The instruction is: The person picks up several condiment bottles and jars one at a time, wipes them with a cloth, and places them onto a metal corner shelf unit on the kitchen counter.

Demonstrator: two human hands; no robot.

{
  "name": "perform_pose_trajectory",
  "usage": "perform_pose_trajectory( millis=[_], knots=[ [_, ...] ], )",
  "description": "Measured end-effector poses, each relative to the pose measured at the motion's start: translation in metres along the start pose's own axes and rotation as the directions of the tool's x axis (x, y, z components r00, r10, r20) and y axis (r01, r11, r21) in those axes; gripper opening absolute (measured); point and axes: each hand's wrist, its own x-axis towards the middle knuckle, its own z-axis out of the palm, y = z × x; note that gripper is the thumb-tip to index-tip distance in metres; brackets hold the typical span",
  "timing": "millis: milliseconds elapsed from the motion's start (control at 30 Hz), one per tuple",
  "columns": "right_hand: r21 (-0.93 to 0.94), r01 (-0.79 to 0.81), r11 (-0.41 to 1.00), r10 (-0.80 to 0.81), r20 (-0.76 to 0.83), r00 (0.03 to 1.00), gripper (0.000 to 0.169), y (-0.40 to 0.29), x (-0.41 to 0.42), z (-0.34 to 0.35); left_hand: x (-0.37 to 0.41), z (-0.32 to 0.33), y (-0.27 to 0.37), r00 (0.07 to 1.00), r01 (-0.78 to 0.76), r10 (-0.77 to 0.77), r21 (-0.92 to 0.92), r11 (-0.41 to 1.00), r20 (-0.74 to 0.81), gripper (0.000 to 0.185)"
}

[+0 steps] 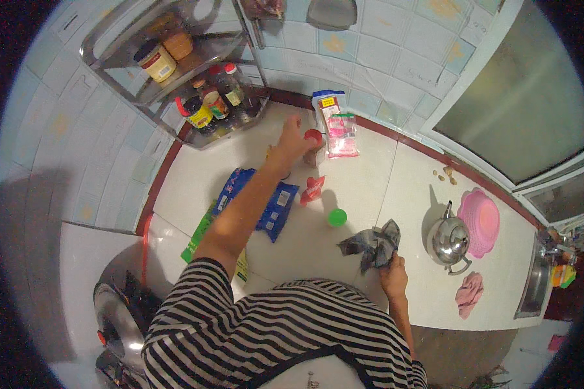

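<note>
My left hand [293, 141] reaches over the countertop beside a clear jar with a red lid [313, 137]; its thumb side overlaps the lid, and whether it grips the jar is unclear. My right hand [394, 275] holds a crumpled dark grey cloth [374, 244] at the front of the counter. Below my left forearm lie a blue plastic packet [277, 209] and a green packet [202, 228]. A small red packet [313, 190] and a green round lid or cap [337, 217] sit between my hands. Two upright bags, one with a blue top [327, 104] and one pink and clear [342, 138], stand by the wall.
A metal corner rack [175, 141] holds jars and bottles at the back left. On the right are a steel kettle [448, 240], a pink plastic basket [481, 222], a pink cloth [469, 294] and a sink [533, 282]. A wok [119, 321] lies at the lower left.
</note>
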Motion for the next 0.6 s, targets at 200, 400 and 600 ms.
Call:
perform_pose_trajectory(
  millis=[200, 400, 600],
  knots=[
    [0.145, -0.003, 0.989, 0.009, -0.04, 0.999, 0.075, -0.018, -0.007, -0.012, -0.024, 0.053, -0.042, 0.992, 0.017, -0.011, 0.05, 0.999, -0.124, 0.093],
    [0.171, 0.218, 0.961, -0.175, -0.236, 0.956, 0.091, -0.032, -0.01, -0.003, -0.021, 0.051, -0.048, 0.994, 0.112, -0.112, 0.01, 0.994, 0.017, 0.081],
    [-0.023, 0.241, 0.97, -0.24, -0.204, 0.949, 0.052, -0.023, 0.007, 0.015, -0.029, 0.03, -0.001, 0.957, -0.264, 0.267, 0.045, 0.963, -0.112, 0.065]
  ],
)
